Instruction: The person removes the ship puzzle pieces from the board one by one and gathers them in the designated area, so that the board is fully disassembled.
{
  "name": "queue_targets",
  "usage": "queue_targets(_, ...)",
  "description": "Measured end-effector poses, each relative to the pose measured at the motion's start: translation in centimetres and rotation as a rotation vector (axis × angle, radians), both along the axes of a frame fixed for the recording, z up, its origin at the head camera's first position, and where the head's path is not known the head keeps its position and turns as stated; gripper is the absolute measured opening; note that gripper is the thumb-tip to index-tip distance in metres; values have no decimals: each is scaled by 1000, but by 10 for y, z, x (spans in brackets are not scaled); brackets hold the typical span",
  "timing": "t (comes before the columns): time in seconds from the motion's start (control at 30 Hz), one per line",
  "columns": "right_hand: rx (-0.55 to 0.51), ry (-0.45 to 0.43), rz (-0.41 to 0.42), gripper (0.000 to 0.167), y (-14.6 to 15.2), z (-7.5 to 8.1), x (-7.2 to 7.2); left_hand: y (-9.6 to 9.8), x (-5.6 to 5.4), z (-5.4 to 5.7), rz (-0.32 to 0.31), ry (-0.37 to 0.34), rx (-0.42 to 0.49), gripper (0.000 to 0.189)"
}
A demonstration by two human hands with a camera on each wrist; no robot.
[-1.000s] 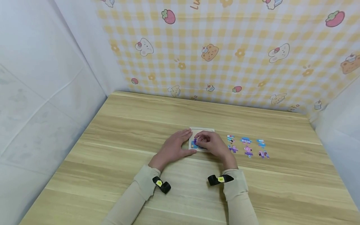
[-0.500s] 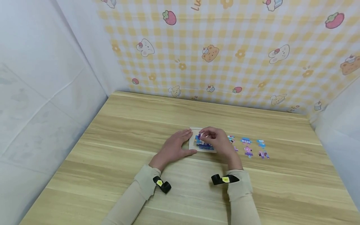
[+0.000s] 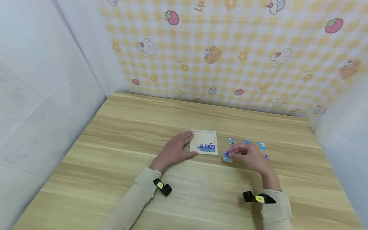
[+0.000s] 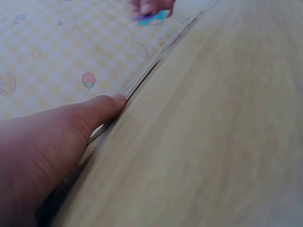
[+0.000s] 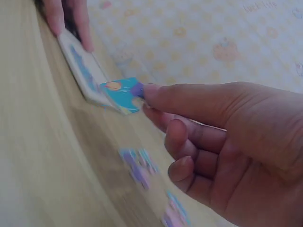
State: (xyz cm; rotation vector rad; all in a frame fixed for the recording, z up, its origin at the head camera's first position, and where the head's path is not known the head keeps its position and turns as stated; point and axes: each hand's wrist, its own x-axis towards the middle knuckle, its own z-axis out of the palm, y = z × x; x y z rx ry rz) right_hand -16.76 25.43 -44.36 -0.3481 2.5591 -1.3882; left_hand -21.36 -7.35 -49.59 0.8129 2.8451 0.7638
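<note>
Head view | puzzle board (image 3: pixel 204 139) 1 | held piece (image 3: pixel 227 157) 1 | hands 2

- A staged play corner or recording booth: a light wooden table (image 3: pixel 184 118) boxed in by plain white sheets (image 3: pixel 49 80).
- Behind it hangs a yellow checked cartoon backdrop with strawberries and bears (image 3: pixel 230 54).

I'm making out only one scrap of lettering — brownish letters at the top edge of the checked backdrop cloth (image 3: pixel 230 48), cut off by the frame, starting with what looks like "Lu". I'm seeing small yellow tags on the black wrist bands (image 3: pixel 162 187), but their marks are too small to read — nothing on the puzzle tray (image 3: pixel 204 140) is reading as text either.
</note>
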Motion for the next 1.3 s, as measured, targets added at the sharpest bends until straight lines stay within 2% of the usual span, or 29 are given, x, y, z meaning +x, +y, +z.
queue_targets(0.17,48,-26,15,12,27,-4,12,0,0,3,-1,5,-4,89)
queue_targets(0.3,47,-37,43,11,35,-10,16,0,2,3,4,8,18,88)
queue_targets(0.53,112,-3,37,8,28,-16,13,-2,5,0,4,1,42,88)
queue_targets(0.8,168,-27,-13,4,24,-17,11,-1,1,0,2,-4,16,90)
queue_targets(1.3,170,-14,-10,4,26,-17,13,-1,2,1,-1,6,20,88)
